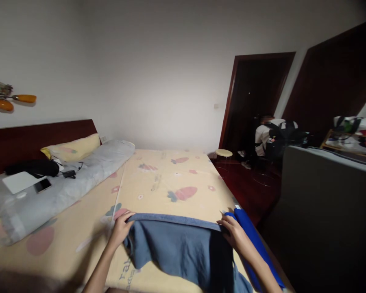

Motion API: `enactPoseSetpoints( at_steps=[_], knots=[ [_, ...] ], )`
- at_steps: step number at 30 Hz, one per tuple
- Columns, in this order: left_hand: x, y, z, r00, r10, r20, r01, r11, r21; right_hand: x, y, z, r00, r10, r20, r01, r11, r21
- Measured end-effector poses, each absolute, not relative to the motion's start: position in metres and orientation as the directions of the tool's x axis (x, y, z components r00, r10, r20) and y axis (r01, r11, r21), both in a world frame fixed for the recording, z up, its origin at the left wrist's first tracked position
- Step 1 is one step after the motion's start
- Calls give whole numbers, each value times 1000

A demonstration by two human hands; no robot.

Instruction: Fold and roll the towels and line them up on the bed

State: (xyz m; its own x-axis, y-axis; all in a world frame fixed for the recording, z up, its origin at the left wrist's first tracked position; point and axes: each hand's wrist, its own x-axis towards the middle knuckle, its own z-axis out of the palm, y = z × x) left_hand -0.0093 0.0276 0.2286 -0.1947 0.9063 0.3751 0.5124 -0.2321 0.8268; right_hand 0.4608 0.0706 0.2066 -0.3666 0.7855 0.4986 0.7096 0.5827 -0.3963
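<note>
A blue-grey garment [183,244] is stretched out above the bed, its long straight edge held level and its lower part hanging in loose folds. At the left end of that edge, the fingers of my left hand [122,226] are closed on the cloth. My right hand [232,230] pinches the right end. What kind of garment it is I cannot make out. A bright blue folded cloth [253,244] lies at the bed's right edge, just beside my right hand and partly hidden by my forearm.
The bed has a cream sheet [158,175] with a carrot print. A grey quilt [88,179], a yellow pillow [76,151], a white tablet-like slab [22,182] and a phone [43,185] lie left. A stool [223,153], a seated person [262,136] and a dark panel [317,203] are right.
</note>
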Motion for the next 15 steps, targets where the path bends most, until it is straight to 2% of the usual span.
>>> enactPoseSetpoints(
  at_steps=[4,7,10,15],
  knots=[
    [-40,17,231,-124,973,195,438,-122,890,486,82,189,-306,910,281,736,413,-537],
    [-62,9,227,-140,976,165,432,-90,897,502,85,179,-253,954,161,739,297,-605],
    [-85,5,218,-177,975,134,435,-45,900,517,86,179,-235,967,100,719,242,-652],
    [-123,8,200,-249,964,93,482,40,875,536,89,192,-240,967,84,659,226,-717]
  ],
)
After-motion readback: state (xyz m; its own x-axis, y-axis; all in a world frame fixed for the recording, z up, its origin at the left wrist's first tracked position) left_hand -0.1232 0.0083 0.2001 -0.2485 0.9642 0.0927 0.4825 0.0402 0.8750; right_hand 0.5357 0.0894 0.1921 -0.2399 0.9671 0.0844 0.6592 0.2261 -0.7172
